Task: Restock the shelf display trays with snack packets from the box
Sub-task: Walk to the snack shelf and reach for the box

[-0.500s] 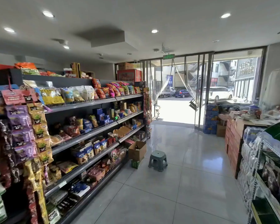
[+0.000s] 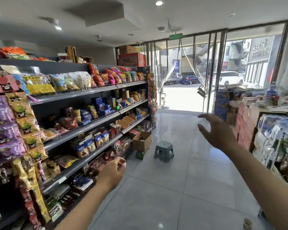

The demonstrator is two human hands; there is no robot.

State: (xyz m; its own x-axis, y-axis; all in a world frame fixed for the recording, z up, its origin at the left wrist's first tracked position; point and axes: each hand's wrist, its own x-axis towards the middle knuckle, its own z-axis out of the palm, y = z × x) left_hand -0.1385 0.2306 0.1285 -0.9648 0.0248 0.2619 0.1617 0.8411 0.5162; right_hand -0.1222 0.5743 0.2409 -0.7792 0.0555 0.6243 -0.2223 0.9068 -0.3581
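**Aisle view, both arms raised and nothing held**

Left grip [image 2: 113, 171]: I hold it out low over the aisle, just in front of the lower tiers of the shelf [image 2: 90, 92]. Its fingers are loosely curled, slightly blurred, and carry nothing. It touches no packet.

Right grip [image 2: 218, 131]: I hold it higher and further forward, over the tiled floor [image 2: 156, 188]. Its fingers are spread apart with the thumb out to the side, and the palm is empty.

The box [image 2: 142, 141] is brown cardboard with its flaps open. It stands near the far end of the shelf, on top of a green crate [image 2: 140, 155] on the floor. What it contains cannot be made out. It lies well beyond both grips. A small grey-green stool [image 2: 164, 151] stands just beside it, toward the middle of the aisle.

The shelf runs along my left in several sloping tiers. Cardboard display trays [image 2: 81, 143] on a lower tier hold upright blue snack packets [image 2: 100, 141], and the upper tiers carry bags in orange, pink and white. Purple and yellow hanging packs [image 2: 10, 127] cover the near end.

A wire rack [image 2: 276, 138] of wrapped goods stands on my right. Beyond the stool, glass doors [image 2: 181, 72] give onto a sunlit street.
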